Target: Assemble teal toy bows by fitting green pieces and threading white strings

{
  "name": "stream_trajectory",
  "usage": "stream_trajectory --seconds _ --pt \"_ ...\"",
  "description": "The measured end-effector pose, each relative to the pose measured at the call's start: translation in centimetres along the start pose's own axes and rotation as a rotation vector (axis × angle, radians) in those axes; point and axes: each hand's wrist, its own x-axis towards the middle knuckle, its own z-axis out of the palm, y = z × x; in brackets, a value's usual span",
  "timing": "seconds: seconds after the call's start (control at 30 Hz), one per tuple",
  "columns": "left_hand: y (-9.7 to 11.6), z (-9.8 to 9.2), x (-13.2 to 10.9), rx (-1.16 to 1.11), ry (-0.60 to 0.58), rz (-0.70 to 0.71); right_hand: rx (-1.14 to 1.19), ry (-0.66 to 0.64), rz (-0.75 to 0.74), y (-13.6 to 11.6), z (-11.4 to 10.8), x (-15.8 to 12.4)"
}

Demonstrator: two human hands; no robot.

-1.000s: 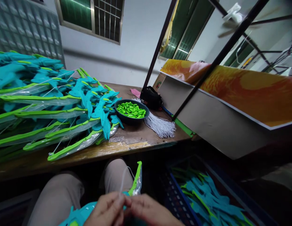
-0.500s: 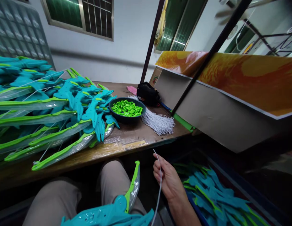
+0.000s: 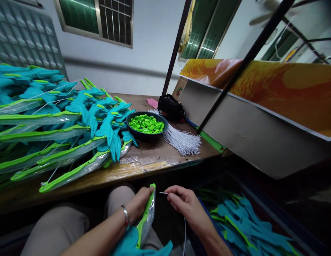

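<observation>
Worktop (image 3: pixel 144 167): wooden, edge runs across mid-frame. Left half carries a large heap of teal-and-green toy bows (image 3: pixel 48 117), several in clear sleeves, white strings visible on some. Right of the heap: dark bowl (image 3: pixel 133 131) filled with small green plastic pieces (image 3: pixel 146 124); just beside it a bundle of white strings (image 3: pixel 183 140); behind that a black bag (image 3: pixel 171 106).

Floor level, right: blue crate (image 3: pixel 205 217) holding more teal-and-green bow parts (image 3: pixel 242 224).

Lap: one toy bow (image 3: pixel 144 222), teal grip low, green limb in a clear sleeve pointing up.

Left hand (image 3: pixel 140 204): closed around the upper limb, fingertips at the green tip. Metal bangle (image 3: pixel 125 215) on the wrist.

Right hand (image 3: pixel 183 202): pinching a white string (image 3: pixel 163 193); free end points toward the bow tip, just short of it; remainder hangs below the hand.
</observation>
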Motion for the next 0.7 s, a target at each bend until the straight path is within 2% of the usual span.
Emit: stream_trajectory --seconds 0.1,0.27,0.4,0.57,0.7 --pt "-0.3 -0.1 0.0 -0.149 -0.085 -0.069 -0.253 0.082 -0.194 0.3 0.8 0.1" --pt "0.6 -0.4 -2.6 -0.329 -0.276 0.159 -0.459 0.217 -0.428 -0.4 2.6 -0.4" --pt "1.4 0.2 -4.3 -0.293 -0.391 0.302 -0.609 0.347 -0.644 -1.2 3.6 -0.2" --pt "1.9 1.2 -5.9 -0.274 -0.438 0.373 -0.707 0.356 -0.66 -1.0 3.9 0.2" --pt "1.7 1.4 -5.9 -0.258 -0.427 0.397 -0.789 0.361 -0.666 -0.5 4.0 0.5"
